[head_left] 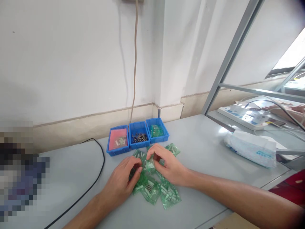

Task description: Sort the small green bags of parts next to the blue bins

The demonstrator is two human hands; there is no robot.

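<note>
Directly before the middle blue tray (pixel 140 145), on its near side: a small packet (pixel 149 165) of thin green film, between the two hands. Lies at the fingertips of the right hand (pixel 168 165), seemingly the nearer one, and just to their left; cannot tell its long axis through such crumpled film. On the right hand, index finger arched and thumb tucked beneath, apparently pinching the edge of the small packet. On the left hand (pixel 124 173), nearer than the middle blue tray and off to its left, index finger and thumb brought close together; cannot tell whether gripping anything.

Around and below both hands, also before the middle blue tray: a loose packet pile (pixel 149 190), shiny, crinkled, translucent green, squarish in outline, with short pale pieces and thin dark rods showing through.

Inside the middle blue tray, slim metal fasteners (pixel 139 137), hard and glinting, heaped every which way. Just beside it on the left, a left blue tray (pixel 118 151) with a matte pink sheet (pixel 114 135); on the right, a right blue tray (pixel 160 139) with crinkly green bags (pixel 156 131). Underneath, a smooth grey table (pixel 195 140). Well to its right, a soft, glossy plastic-wrapped pack (pixel 251 148).
</note>
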